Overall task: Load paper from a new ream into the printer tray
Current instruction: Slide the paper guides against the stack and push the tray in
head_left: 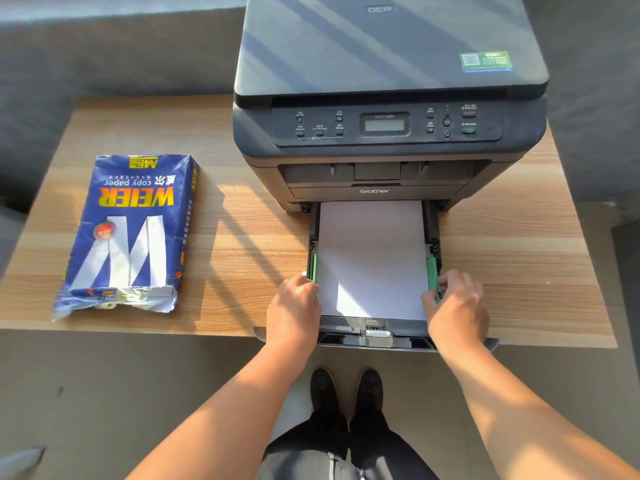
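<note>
Printer [388, 133]: a dark grey machine that stands on the wooden tabletop [242, 237], with its lid closed.
Tray [375, 336]: pulled out from the bottom of the printer, toward the person, over the tabletop edge.
Paper [372, 261]: a white stack that lies flat inside the tray, between the two green side guides.
Left hand [294, 311]: at the left side of the tray, fingers bent and touching the left edge of the paper near the left guide [314, 266].
Right hand [457, 306]: at the right side of the tray, fingers pinching the right guide [432, 271].
Ream [128, 233]: a blue wrapper, torn open at its near end, lying on the tabletop well to the left of the printer.
</note>
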### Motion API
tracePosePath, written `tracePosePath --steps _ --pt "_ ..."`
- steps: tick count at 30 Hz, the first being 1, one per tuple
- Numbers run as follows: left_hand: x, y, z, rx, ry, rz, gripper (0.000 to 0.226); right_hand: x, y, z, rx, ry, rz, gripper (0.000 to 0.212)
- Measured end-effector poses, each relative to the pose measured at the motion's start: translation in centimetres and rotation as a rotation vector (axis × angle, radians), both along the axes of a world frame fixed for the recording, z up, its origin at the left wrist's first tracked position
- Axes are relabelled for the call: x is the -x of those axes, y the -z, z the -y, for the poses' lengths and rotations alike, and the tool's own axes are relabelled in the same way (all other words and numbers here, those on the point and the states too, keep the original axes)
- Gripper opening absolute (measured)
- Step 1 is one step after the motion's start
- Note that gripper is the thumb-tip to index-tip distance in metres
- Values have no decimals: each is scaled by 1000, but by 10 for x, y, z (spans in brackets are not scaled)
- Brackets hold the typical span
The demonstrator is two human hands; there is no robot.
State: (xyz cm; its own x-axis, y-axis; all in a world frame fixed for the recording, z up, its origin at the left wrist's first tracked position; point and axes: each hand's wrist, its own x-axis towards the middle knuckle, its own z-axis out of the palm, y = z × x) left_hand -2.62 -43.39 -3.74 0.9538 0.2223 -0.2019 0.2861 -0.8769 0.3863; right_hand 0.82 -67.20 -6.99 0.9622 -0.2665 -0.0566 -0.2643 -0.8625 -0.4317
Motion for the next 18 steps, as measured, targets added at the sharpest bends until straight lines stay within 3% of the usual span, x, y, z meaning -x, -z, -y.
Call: tracePosePath --steps 3,7,18 --pt "0 0 -1 -11 5 7 21 -6 -1 -1 -66 107 -91 17" --pt "1 0 2 3 -15 6 27 -1 0 1 -115 85 -10 13" --pt "4 3 -2 46 -22 16 27 3 -1 4 -158 100 -26 10"
